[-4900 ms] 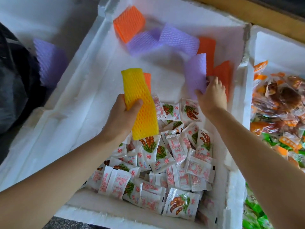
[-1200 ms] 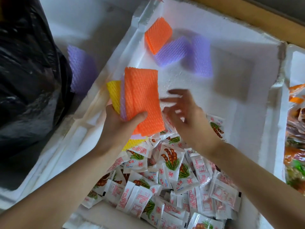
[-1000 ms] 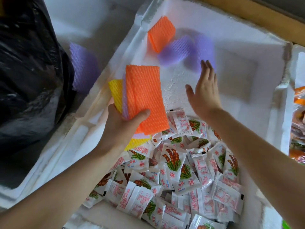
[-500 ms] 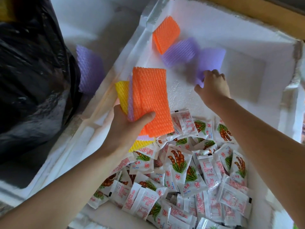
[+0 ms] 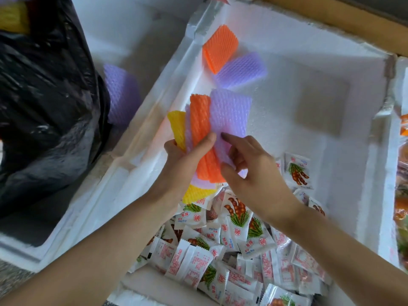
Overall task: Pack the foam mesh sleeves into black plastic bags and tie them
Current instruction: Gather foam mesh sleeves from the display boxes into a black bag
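Observation:
My left hand (image 5: 185, 155) grips a fanned stack of foam mesh sleeves (image 5: 198, 120), yellow, purple and orange, above the white foam box (image 5: 331, 51). My right hand (image 5: 249, 166) pinches a purple sleeve (image 5: 230, 113) and lays it against the front of that stack. An orange sleeve (image 5: 219, 48) and a purple sleeve (image 5: 241, 70) lie loose at the far end of the box. Another purple sleeve (image 5: 122, 93) lies outside the box on the left, beside the black plastic bag (image 5: 44, 96). A yellow sleeve (image 5: 13, 17) shows at the bag's top.
Several white snack packets (image 5: 231, 239) fill the near end of the box. A second foam box with orange and green packets (image 5: 403, 206) stands at the right edge. A wooden edge (image 5: 353, 21) runs along the back.
My right hand lifted the purple sleeve from the box floor and brought it back to the stack in my left hand. The left hand tilted the stack slightly.

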`<move>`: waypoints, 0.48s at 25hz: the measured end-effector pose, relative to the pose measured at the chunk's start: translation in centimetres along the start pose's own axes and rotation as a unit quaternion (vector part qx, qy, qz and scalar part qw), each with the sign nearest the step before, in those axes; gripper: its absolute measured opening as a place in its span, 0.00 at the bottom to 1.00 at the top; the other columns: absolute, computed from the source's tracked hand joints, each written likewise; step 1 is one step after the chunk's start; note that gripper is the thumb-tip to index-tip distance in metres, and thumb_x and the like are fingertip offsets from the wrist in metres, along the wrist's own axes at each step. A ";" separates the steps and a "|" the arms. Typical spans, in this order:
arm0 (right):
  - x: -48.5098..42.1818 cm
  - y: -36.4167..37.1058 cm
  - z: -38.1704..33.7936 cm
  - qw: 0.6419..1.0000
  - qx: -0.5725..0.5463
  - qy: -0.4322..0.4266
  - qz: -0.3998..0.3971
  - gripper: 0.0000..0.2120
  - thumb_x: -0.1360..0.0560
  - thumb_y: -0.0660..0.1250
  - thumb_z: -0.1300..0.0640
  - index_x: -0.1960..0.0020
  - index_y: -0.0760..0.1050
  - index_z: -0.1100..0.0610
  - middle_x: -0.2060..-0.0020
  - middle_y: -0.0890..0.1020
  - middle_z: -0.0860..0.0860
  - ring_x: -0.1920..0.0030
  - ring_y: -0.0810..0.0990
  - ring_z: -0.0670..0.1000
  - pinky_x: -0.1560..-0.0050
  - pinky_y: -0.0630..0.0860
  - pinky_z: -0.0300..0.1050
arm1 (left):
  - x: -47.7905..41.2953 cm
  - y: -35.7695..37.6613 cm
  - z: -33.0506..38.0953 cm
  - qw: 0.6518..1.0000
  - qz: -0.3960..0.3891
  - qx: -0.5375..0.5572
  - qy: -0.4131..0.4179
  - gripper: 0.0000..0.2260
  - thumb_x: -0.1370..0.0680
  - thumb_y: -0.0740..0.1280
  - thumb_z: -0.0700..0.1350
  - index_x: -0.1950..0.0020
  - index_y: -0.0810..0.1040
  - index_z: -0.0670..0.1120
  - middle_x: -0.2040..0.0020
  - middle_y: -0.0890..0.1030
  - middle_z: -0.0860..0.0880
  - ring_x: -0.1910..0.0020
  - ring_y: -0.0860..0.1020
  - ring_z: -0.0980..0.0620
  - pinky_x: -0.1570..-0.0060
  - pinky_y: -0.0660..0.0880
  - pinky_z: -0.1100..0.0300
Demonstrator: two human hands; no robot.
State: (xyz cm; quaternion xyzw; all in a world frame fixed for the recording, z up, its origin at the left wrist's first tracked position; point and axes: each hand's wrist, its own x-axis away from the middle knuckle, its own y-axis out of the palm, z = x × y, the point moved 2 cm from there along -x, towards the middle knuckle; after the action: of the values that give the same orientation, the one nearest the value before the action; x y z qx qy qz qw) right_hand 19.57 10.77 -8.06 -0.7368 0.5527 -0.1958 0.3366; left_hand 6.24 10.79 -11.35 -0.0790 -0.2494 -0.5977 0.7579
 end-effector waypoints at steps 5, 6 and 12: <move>0.5 -1.0 -0.2 0.998 -0.006 -0.026 -0.062 0.23 0.30 0.69 0.45 0.37 0.72 0.49 0.53 0.70 0.45 0.57 0.74 0.41 0.55 0.74 0.32 | -0.3 -1.6 0.2 0.995 0.002 -0.094 0.019 0.23 0.36 0.79 0.50 0.46 0.79 0.46 0.55 0.84 0.49 0.62 0.83 0.57 0.66 0.78 0.66; -0.2 -1.3 0.3 0.999 0.029 -0.033 -0.025 0.22 0.30 0.68 0.45 0.39 0.73 0.50 0.51 0.70 0.45 0.58 0.74 0.40 0.54 0.74 0.31 | -0.3 -1.8 0.0 0.996 0.006 -0.087 0.020 0.16 0.34 0.77 0.46 0.48 0.80 0.47 0.56 0.84 0.50 0.63 0.83 0.58 0.68 0.76 0.68; -11.2 -2.0 6.2 0.976 0.210 -0.005 0.055 0.28 0.25 0.66 0.59 0.28 0.60 0.63 0.30 0.64 0.60 0.30 0.63 0.59 0.30 0.58 0.47 | -0.5 -3.2 -1.0 0.995 0.009 -0.100 0.018 0.24 0.35 0.77 0.48 0.41 0.77 0.47 0.51 0.84 0.52 0.56 0.83 0.57 0.65 0.77 0.69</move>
State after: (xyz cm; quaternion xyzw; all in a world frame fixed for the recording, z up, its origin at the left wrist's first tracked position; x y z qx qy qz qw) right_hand 21.52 23.47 -9.97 -0.6188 0.5375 -0.2850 0.4969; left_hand 3.45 9.94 -13.04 -0.1461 -0.1738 -0.6141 0.7559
